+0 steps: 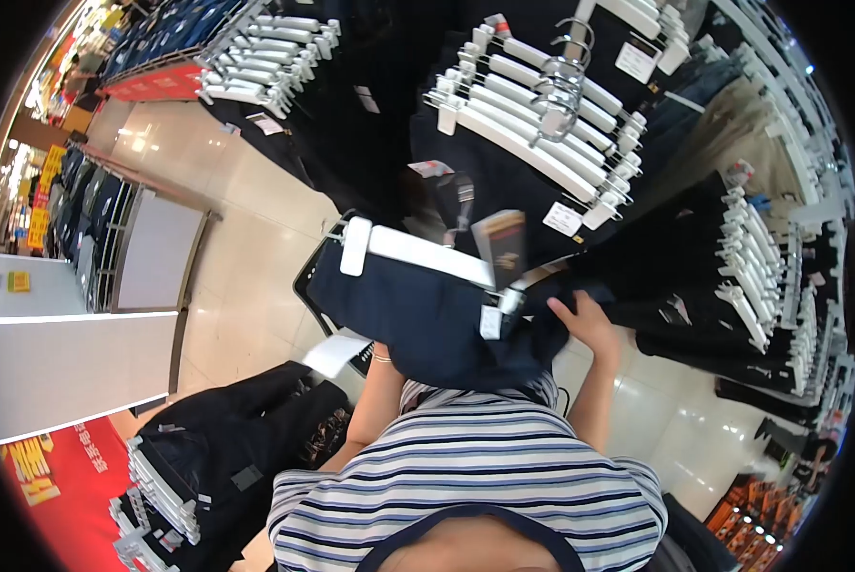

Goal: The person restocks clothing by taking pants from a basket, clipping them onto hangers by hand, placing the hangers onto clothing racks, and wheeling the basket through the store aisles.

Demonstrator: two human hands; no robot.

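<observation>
Dark navy trousers (399, 310) hang from a white clip hanger (427, 255) in front of my striped shirt. A white label (490, 322) and a brown-and-black card tag (502, 250) show near the hanger's right clip. My right hand (588, 324) grips the fabric at the trousers' right side, thumb pointing left. My left forearm (375, 396) reaches up behind the trousers, and the cloth hides that hand's fingers. Beside the left wrist is a white sheet or tag (337, 353).
Ahead, a rack holds dark trousers on white hangers (532, 124). More hangers (747, 257) line the right wall. Dark garments (227, 429) hang at lower left near a red sign (65, 496). A white panel (75, 367) stands left of the tiled floor (237, 286).
</observation>
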